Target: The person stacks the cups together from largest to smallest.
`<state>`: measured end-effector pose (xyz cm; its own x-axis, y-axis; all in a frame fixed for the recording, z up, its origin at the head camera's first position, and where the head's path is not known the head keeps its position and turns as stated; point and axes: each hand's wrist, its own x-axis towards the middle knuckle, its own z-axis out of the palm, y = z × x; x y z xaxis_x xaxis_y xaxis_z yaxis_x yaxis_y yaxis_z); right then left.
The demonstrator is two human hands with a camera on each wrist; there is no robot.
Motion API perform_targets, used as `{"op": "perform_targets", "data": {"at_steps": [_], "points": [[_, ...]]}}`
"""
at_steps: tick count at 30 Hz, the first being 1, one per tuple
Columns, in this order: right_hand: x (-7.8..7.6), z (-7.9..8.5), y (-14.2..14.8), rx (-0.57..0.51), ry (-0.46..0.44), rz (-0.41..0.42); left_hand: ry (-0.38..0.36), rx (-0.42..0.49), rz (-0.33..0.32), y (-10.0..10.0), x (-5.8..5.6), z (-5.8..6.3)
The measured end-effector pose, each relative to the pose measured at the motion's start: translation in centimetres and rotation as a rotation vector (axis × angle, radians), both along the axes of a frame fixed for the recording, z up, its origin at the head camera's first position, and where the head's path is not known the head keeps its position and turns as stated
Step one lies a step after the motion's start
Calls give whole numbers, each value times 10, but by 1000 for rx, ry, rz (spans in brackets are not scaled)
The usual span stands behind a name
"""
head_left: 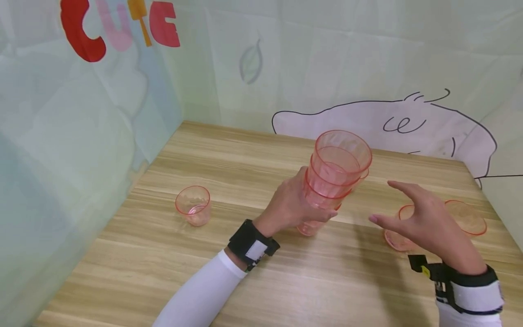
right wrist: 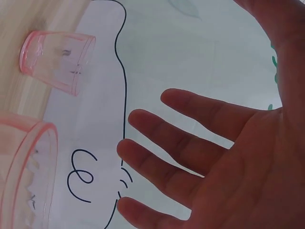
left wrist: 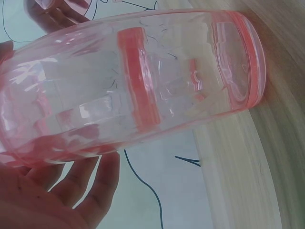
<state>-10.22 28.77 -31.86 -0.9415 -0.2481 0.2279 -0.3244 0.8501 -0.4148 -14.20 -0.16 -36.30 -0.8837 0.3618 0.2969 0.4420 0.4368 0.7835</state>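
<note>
A person's left hand [head_left: 288, 202] grips a stack of clear pink cups [head_left: 327, 181] over a wooden table [head_left: 310, 286], the pile leaning with its rims up; thumb and fingers curl round its side, a hold that probably keeps the nested cups together; the right hand [head_left: 433, 222] is spread, thumb well apart from the fingers and nothing between them, a gap that looks suited to a cup's girth; a lone cup [head_left: 194, 206] stands upright on the left, well apart from the rest, which would leave room for fingers on every side; at right, the near cup [head_left: 397, 241] and the outer cup [head_left: 470, 218] are partly covered by the right hand, so whether it touches either is hard to tell; behind the stack only a sliver of the back cup [head_left: 365, 174] shows; at least three rims can be made out in the pile, but the see-through walls blur any exact count; whether its base meets the table cannot be told; the left wrist view cuts off one end of the stack, and the right wrist view crops a large rim at its lower left.
</note>
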Motion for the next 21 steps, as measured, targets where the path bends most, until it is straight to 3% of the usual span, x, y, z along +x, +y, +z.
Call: {"op": "perform_targets", "data": {"at_steps": [21], "points": [[-4,-4,17,94,-154,-75,-19,7,10,0,0,-1]]}}
